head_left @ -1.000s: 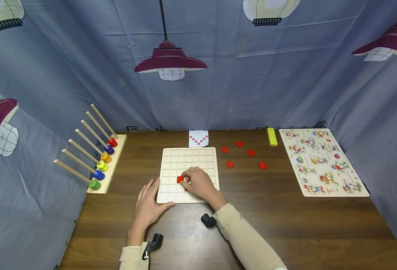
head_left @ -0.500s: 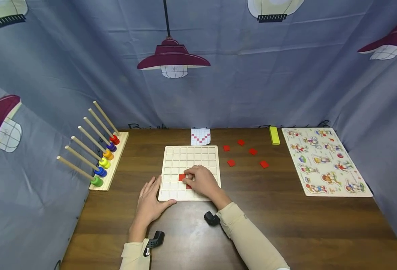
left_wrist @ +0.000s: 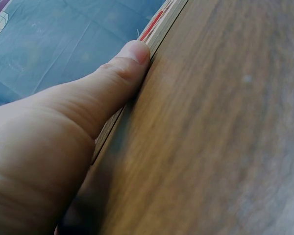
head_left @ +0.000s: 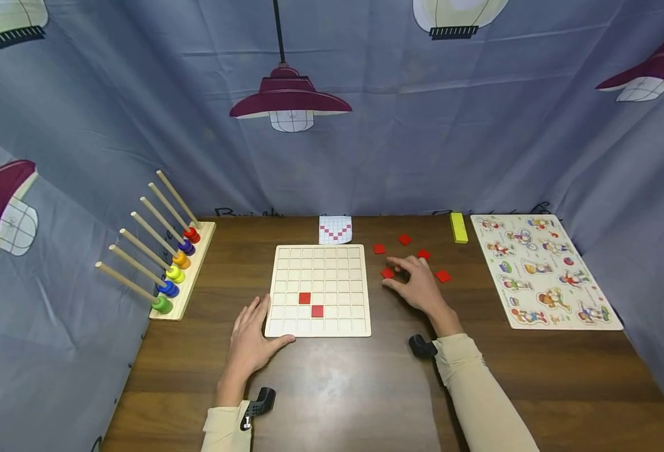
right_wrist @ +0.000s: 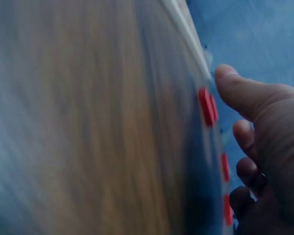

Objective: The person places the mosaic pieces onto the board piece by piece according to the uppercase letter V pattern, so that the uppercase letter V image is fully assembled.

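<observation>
A pale square grid board [head_left: 287, 270] lies on the table with two red tiles in its cells, one tile [head_left: 305, 298] diagonally above the other tile [head_left: 317, 311]. My left hand [head_left: 251, 339] rests at the board's lower left corner, fingers along the left edge; its thumb [left_wrist: 122, 68] touches the near edge. To the right of the board, my right hand [head_left: 419, 285] hovers over loose red tiles, its thumb and forefinger apart around a red tile [head_left: 387, 272]. In the right wrist view, nothing sits between the right hand's thumb [right_wrist: 240, 88] and fingers.
Other loose red tiles, such as one tile [head_left: 442, 276], lie around the right hand. A pattern card [head_left: 335, 230] stands behind the board. At left is a peg stand [head_left: 196, 270] with coloured rings. A yellow block [head_left: 459, 227] and a picture puzzle board [head_left: 541, 270] are at right.
My right hand has left the lower tile in the board's grid and moved right to the loose tiles. Both tiles on the board are now uncovered. The left hand has stayed at the corner.
</observation>
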`<state>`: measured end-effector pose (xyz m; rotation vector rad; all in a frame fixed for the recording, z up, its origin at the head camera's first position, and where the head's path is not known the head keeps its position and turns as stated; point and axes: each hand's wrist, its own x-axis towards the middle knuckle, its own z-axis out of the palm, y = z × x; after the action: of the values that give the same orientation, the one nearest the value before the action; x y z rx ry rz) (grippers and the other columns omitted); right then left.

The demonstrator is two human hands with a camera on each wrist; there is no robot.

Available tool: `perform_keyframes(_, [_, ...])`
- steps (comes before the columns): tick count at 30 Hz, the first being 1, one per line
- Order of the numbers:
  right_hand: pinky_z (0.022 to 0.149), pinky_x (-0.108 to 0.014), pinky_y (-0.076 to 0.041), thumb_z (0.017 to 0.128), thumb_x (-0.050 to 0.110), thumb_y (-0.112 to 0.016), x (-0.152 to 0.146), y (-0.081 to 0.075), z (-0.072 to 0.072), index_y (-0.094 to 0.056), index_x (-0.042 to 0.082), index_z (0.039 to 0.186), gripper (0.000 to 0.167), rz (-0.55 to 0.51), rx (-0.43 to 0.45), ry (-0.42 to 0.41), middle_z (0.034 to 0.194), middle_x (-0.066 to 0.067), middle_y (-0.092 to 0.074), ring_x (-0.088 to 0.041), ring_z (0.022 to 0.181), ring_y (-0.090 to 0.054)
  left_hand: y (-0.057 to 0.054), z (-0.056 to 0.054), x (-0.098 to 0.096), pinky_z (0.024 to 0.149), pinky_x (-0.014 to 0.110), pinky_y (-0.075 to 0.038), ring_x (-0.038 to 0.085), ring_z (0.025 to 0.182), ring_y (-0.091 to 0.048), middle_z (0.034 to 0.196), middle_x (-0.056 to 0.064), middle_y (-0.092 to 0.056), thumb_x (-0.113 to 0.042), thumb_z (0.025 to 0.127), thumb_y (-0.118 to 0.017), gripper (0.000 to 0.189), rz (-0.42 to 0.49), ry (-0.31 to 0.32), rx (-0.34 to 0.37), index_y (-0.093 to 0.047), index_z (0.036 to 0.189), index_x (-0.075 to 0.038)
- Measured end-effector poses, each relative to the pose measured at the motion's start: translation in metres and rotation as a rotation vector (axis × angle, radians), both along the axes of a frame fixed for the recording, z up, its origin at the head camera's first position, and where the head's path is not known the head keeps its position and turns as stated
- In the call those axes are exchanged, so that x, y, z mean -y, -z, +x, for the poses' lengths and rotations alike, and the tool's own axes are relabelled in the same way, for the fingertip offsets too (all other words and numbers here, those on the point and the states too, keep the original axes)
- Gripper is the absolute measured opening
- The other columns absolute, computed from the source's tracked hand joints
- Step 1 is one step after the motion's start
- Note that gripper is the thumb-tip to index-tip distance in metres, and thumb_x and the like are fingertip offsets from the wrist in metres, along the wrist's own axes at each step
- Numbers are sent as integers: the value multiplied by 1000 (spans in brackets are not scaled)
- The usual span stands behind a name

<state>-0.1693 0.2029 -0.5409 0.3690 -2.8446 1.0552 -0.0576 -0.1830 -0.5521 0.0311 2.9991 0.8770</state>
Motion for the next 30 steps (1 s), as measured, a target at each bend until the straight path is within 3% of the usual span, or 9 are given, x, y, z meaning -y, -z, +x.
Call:
perform_keyframes(3, [88, -44, -46, 87, 33, -82, -8, 4, -6, -64, 16, 140, 59, 48, 31, -4, 110, -8, -64, -26, 101, -49, -2, -1, 1, 128, 53, -17, 34, 155, -30, 162, 18, -40, -65, 73, -82, 117, -1, -1, 8, -29, 162, -9])
perform_keyframes(7, [88, -44, -48, 88, 36, -80, -10, 10, -5, -68, 18, 136, 52, 95, 66, 4, 110, -8, -63, -27, 102, -49, -1, 0, 1, 128, 53, -17, 34, 155, -30, 162, 18, -40, -65, 72, -82, 118, -2, 4, 19, -29, 162, -8])
perform_keyframes(14, [90, -47, -49, 89, 43, -78, -7, 14, -2, -73, 12, 120, 44, 108, -10, 59, 108, -10, -66, -31, 107, -54, 1, -1, 0, 127, 55, -17, 35, 155, -30, 161, 18, -41, -64, 73, -82, 117, -5, 3, -2, -29, 161, -8])
perform_keyframes(22, [93, -48, -50, 89, 35, -79, -18, 13, 2, -65, 10, 138, 57, 107, 54, -21, 112, -10, -65, -30, 107, -56, 2, 1, -1, 127, 55, -18, 35, 155, -31, 161, 18, -41, -66, 73, -81, 117, 4, 9, 3, -29, 162, -9])
perform_keyframes(26, [91, -45, -50, 91, 35, -77, -19, 9, -1, -64, 13, 140, 54, 93, 108, -66, 114, -10, -64, -28, 106, -56, 1, 2, 1, 127, 55, -17, 36, 155, -30, 161, 17, -41, -64, 73, -82, 117, -1, -2, 7, -29, 162, -9])
perform_keyframes(30, [93, -47, -50, 90, 31, -79, -19, 6, -3, -69, 12, 133, 48, 59, 96, -54, 111, -10, -66, -28, 106, -58, 0, 0, 1, 128, 55, -17, 35, 155, -29, 161, 18, -41, -65, 74, -81, 117, -2, 12, 4, -28, 162, -9])
